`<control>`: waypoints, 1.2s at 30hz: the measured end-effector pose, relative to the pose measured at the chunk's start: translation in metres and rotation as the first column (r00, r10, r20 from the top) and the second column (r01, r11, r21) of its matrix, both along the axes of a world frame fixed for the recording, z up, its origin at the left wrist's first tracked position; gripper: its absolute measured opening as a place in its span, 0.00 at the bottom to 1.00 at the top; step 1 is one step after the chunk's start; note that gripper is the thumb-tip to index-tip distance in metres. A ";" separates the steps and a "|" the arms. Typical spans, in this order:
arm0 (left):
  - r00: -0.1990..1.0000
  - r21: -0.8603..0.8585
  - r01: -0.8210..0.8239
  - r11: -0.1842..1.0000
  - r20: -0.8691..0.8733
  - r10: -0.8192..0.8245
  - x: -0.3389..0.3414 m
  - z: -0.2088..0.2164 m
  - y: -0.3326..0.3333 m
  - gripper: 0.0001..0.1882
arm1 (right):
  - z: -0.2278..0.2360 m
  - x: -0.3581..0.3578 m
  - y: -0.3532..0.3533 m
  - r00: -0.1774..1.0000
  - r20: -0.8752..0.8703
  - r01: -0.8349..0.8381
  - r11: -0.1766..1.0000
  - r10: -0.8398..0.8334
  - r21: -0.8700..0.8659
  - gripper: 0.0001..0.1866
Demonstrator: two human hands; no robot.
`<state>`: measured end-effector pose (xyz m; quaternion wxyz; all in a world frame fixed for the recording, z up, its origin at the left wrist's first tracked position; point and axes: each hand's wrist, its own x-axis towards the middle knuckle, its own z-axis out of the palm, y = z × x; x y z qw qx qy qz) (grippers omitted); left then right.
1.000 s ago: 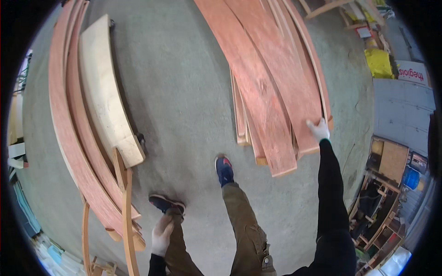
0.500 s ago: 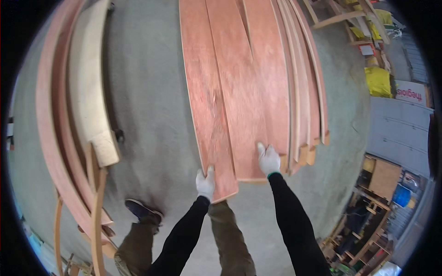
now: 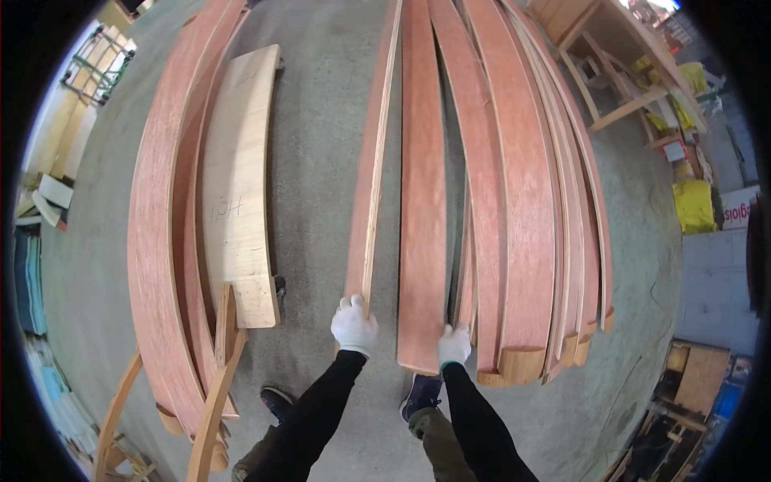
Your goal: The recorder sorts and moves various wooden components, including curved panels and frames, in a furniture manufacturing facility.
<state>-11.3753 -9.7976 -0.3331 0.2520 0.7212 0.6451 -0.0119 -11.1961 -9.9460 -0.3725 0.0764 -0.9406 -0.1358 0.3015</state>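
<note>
My left hand point(image 3: 353, 328), in a white glove, is closed round the near end of a long reddish plywood board point(image 3: 371, 185). That board is tilted up on its edge, so its pale layered side shows. To its right lies another long plywood board point(image 3: 422, 241). My right hand point(image 3: 454, 346), gloved in white with a green cuff, grips the near right edge of this second board; its fingertips are partly hidden. Beyond it fan out several more plywood boards point(image 3: 526, 225), with wooden blocks point(image 3: 522, 365) at their near ends.
More reddish boards point(image 3: 157, 241) and a pale plank point(image 3: 239, 185) lie to the left, beside curved wooden legs point(image 3: 215, 414). A wooden frame point(image 3: 618, 72) stands at the far right. Shelving with clutter point(image 3: 662, 426) is at the near right, by the grey floor point(image 3: 321, 120).
The left board, which lay flat, has been turned up on its edge by my left hand. My right hand has moved to the second board's edge. My view has shifted left.
</note>
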 end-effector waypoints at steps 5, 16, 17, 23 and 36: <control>0.986 0.062 0.125 0.990 -0.120 -0.117 0.022 -0.010 -0.072 0.17 | 0.006 -0.043 -0.039 0.984 0.097 -0.168 0.966 0.151 0.196 0.36; 0.996 -0.163 0.061 0.985 -0.059 -0.072 0.068 0.023 -0.135 0.23 | 0.090 -0.114 -0.107 0.923 -0.357 0.163 0.986 -0.144 0.024 0.28; 0.987 -0.241 0.159 0.957 0.011 -0.161 0.072 0.038 -0.137 0.26 | 0.095 -0.118 -0.123 0.933 -0.348 0.125 0.989 -0.092 0.074 0.28; 0.753 -0.447 0.336 0.829 0.657 0.049 0.003 0.095 -0.193 0.26 | 0.100 -0.129 -0.157 0.907 -0.273 -0.316 0.947 0.321 0.061 0.24; 0.719 0.089 -0.662 0.744 0.353 0.598 -0.304 0.292 -0.087 0.23 | 0.206 -0.214 0.002 0.747 -0.241 -0.558 0.782 0.619 0.279 0.32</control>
